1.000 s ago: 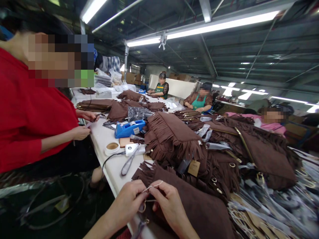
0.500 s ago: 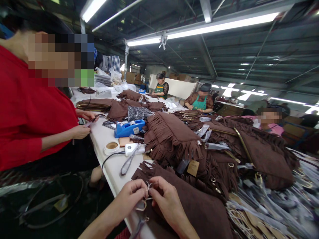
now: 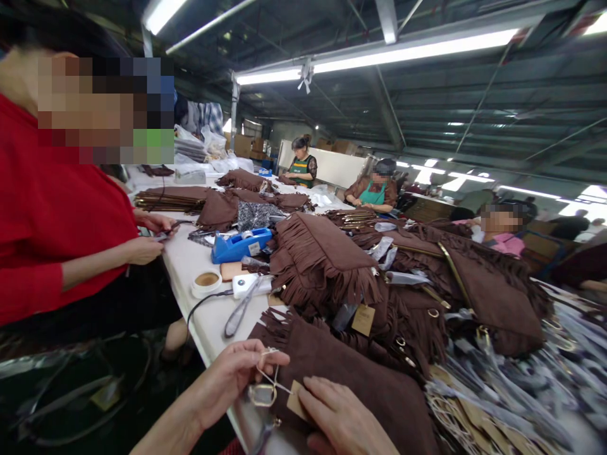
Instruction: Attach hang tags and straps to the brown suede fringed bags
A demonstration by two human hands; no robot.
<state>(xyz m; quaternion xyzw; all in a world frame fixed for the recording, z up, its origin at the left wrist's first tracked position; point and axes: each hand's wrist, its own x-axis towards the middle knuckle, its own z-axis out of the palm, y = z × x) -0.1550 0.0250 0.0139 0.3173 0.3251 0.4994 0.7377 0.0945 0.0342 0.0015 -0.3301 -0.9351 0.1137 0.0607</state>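
My left hand (image 3: 230, 376) pinches a thin white string (image 3: 274, 374) between thumb and fingers. From it the string runs down past a gold-coloured metal ring (image 3: 262, 395) and across to a kraft-paper hang tag (image 3: 296, 400). My right hand (image 3: 344, 414) has its fingers over that tag, the thumb mostly hidden beneath. Under both hands lies a dark brown suede-like bag (image 3: 360, 373) with fringe along its far left edge. A plastic-wrapped strap end hangs below the ring.
A heap of brown fringed bags (image 3: 322, 253) lies ahead, beside a blue tape dispenser (image 3: 241, 245), a tape roll (image 3: 206, 282) and a white box with a cable (image 3: 246, 284). Stringed tags (image 3: 469, 414) lie at right. A co-worker in a red top (image 3: 71, 215) stands at left.
My hands have moved apart from a close pinch on the string. The right hand has shifted right and down onto the tag, which now shows; the left keeps the string.
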